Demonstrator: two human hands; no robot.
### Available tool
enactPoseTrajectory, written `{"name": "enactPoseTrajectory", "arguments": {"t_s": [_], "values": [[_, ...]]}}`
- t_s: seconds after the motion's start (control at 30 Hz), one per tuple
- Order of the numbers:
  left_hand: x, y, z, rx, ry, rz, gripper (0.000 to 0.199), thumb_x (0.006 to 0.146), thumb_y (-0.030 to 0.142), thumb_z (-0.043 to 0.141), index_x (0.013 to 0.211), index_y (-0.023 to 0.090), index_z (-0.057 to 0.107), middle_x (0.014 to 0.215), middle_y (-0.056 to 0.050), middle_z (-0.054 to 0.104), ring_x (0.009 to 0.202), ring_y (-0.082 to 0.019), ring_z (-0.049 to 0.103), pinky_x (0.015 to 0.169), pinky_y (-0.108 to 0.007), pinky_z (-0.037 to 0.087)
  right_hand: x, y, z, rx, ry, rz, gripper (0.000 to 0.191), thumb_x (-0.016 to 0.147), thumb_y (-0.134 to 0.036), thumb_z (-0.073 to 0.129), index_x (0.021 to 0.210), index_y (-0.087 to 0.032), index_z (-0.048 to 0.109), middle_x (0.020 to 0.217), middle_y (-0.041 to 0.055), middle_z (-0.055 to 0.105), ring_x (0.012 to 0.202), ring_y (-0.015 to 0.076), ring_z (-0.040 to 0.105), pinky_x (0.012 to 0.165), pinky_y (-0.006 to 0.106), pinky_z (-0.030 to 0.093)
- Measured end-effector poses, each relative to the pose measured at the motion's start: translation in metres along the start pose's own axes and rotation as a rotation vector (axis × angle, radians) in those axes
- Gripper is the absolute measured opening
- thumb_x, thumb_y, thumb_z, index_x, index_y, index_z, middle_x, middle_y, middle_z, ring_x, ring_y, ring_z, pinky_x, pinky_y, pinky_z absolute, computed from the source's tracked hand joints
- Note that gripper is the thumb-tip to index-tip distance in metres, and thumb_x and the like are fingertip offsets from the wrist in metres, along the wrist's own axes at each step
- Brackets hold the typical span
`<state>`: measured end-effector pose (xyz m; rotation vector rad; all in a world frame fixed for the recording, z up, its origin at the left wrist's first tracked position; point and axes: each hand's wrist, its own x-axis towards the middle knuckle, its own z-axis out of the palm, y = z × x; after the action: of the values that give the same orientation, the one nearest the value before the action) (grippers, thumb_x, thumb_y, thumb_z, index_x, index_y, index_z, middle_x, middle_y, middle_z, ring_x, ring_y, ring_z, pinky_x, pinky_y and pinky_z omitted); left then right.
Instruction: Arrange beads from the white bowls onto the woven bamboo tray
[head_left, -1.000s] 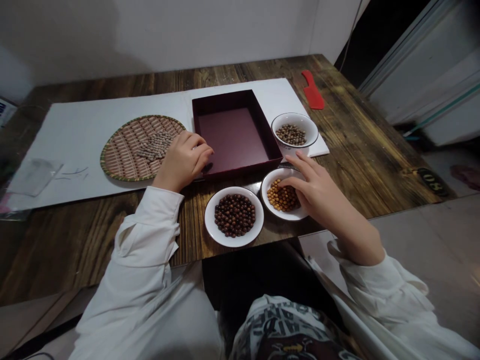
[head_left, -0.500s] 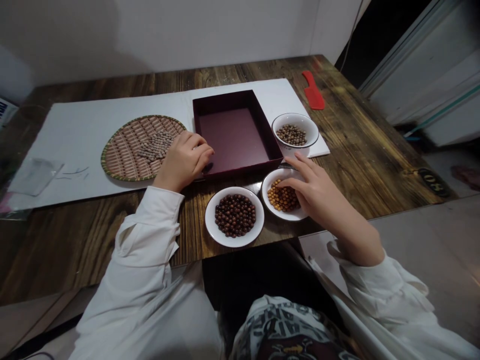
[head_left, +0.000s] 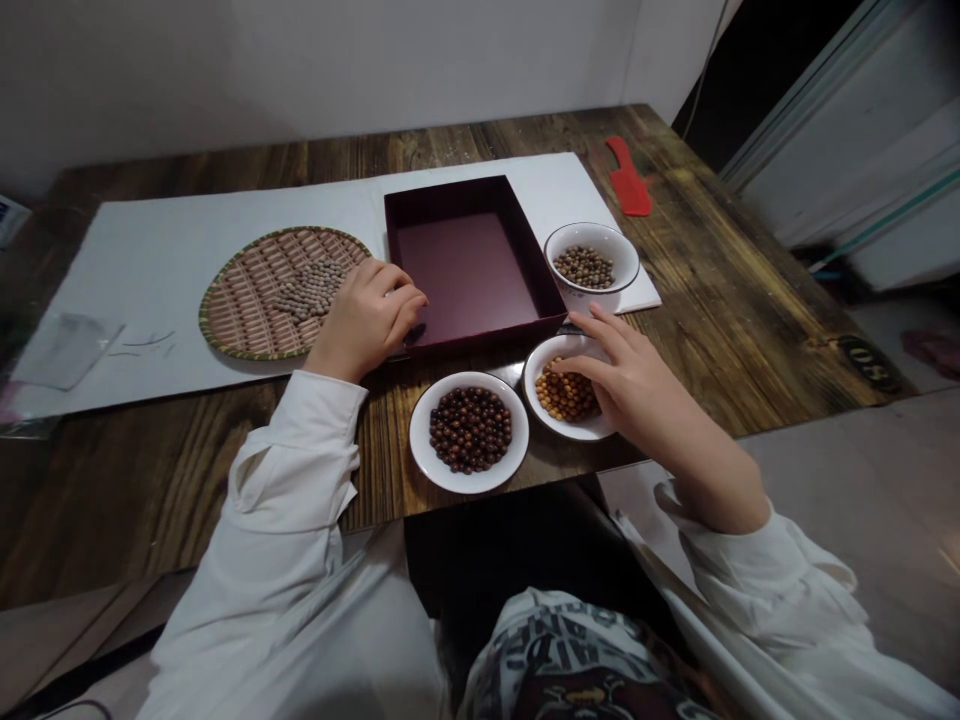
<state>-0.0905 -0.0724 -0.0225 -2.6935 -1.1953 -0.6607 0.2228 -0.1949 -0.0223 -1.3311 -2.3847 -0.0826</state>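
Observation:
My left hand [head_left: 369, 312] is at the left front corner of a dark maroon open box [head_left: 469, 335], its fingers bent together over the box's side wall. What is between those fingertips, if anything, is hidden. My right hand [head_left: 634, 375] reaches over a white bowl [head_left: 576, 430] of yellow-brown beads [head_left: 564, 395], fingers spread and the lowest fingertip at the beads. Left of that bowl stands another white bowl [head_left: 469, 484] full of dark brown beads [head_left: 470, 430]. A round woven tray [head_left: 244, 290] with pale beads [head_left: 307, 288] lies partly behind my left hand.
A white bowl [head_left: 626, 262] of greyish-brown beads stands behind my right hand. A white board [head_left: 176, 215] lies under the box and tray. Farther right is a red comb [head_left: 628, 180], and a clear plastic bag [head_left: 71, 350] lies at left. A wall backs the wooden table [head_left: 720, 290].
The view has shifted very slightly. Both hands keep the same places and poses, and the bowls, box and tray have not moved.

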Motion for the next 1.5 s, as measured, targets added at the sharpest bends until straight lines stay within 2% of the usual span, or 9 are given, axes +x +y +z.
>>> {"name": "enactPoseTrajectory", "arguments": {"t_s": [0.13, 0.3, 0.4, 0.57, 0.9, 1.1, 1.27, 1.5], "values": [[0.0, 0.0, 0.0, 0.021, 0.001, 0.002, 0.047, 0.102, 0.04, 0.029, 0.093, 0.019, 0.07, 0.097, -0.01, 0.064, 0.1, -0.025, 0.056, 0.093, -0.042, 0.045, -0.001, -0.001, -0.001, -0.021, 0.011, 0.019, 0.035, 0.089, 0.001, 0.045, 0.108, -0.015, 0.069, 0.142, 0.0192, 0.052, 0.144, 0.0343, 0.036, 0.11, 0.054, 0.041], [-0.001, 0.001, 0.001, 0.07, 0.027, 0.038, 0.049, 0.103, 0.038, 0.027, 0.094, 0.018, 0.07, 0.095, -0.01, 0.065, 0.097, -0.025, 0.056, 0.089, -0.041, 0.047, -0.003, 0.002, 0.001, -0.031, 0.042, -0.021, 0.028, 0.085, 0.001, 0.05, 0.097, -0.013, 0.072, 0.141, 0.0228, 0.052, 0.141, 0.0393, 0.039, 0.105, 0.058, 0.045], [-0.001, 0.0, 0.0, 0.067, 0.025, 0.039, 0.046, 0.103, 0.037, 0.029, 0.094, 0.018, 0.07, 0.096, -0.01, 0.065, 0.097, -0.025, 0.055, 0.089, -0.041, 0.047, -0.003, 0.003, 0.002, -0.031, 0.037, -0.01, 0.027, 0.086, 0.0, 0.05, 0.095, -0.014, 0.072, 0.14, 0.0219, 0.053, 0.141, 0.039, 0.039, 0.105, 0.057, 0.045], [-0.001, 0.0, 0.0, 0.034, 0.031, 0.046, 0.044, 0.102, 0.036, 0.031, 0.091, 0.017, 0.069, 0.095, -0.01, 0.064, 0.096, -0.026, 0.055, 0.089, -0.044, 0.047, -0.004, 0.003, 0.002, -0.028, 0.036, 0.029, 0.029, 0.088, -0.001, 0.048, 0.1, -0.017, 0.07, 0.141, 0.0184, 0.054, 0.141, 0.036, 0.039, 0.105, 0.057, 0.045], [-0.001, 0.001, 0.0, 0.008, 0.033, 0.03, 0.034, 0.1, 0.029, 0.037, 0.091, 0.018, 0.067, 0.096, -0.009, 0.063, 0.097, -0.024, 0.054, 0.091, -0.043, 0.046, -0.011, 0.002, 0.002, -0.073, 0.076, 0.057, 0.03, 0.088, -0.002, 0.047, 0.104, -0.013, 0.07, 0.14, 0.0213, 0.053, 0.143, 0.0367, 0.037, 0.106, 0.057, 0.044], [-0.002, -0.001, 0.003, 0.03, 0.059, 0.039, 0.036, 0.1, 0.031, 0.036, 0.091, 0.019, 0.068, 0.096, -0.009, 0.062, 0.096, -0.024, 0.054, 0.089, -0.041, 0.046, -0.011, 0.001, 0.004, -0.087, 0.084, 0.076, 0.029, 0.088, -0.003, 0.049, 0.1, -0.015, 0.071, 0.141, 0.0178, 0.053, 0.143, 0.036, 0.036, 0.106, 0.056, 0.044], [-0.002, 0.0, 0.002, 0.019, 0.057, 0.032, 0.038, 0.101, 0.032, 0.034, 0.091, 0.019, 0.068, 0.097, -0.01, 0.062, 0.096, -0.024, 0.054, 0.089, -0.041, 0.046, -0.009, -0.001, 0.004, -0.092, 0.095, 0.056, 0.027, 0.086, -0.002, 0.05, 0.098, -0.012, 0.073, 0.138, 0.0219, 0.055, 0.14, 0.0388, 0.04, 0.104, 0.057, 0.045], [-0.001, 0.0, 0.002, 0.029, 0.066, 0.035, 0.041, 0.101, 0.033, 0.032, 0.089, 0.019, 0.068, 0.096, -0.01, 0.063, 0.096, -0.024, 0.055, 0.09, -0.041, 0.047, -0.009, -0.004, 0.002, -0.063, 0.069, 0.062, 0.028, 0.087, -0.003, 0.049, 0.096, -0.013, 0.074, 0.138, 0.0224, 0.055, 0.139, 0.0405, 0.041, 0.103, 0.059, 0.045]]}}
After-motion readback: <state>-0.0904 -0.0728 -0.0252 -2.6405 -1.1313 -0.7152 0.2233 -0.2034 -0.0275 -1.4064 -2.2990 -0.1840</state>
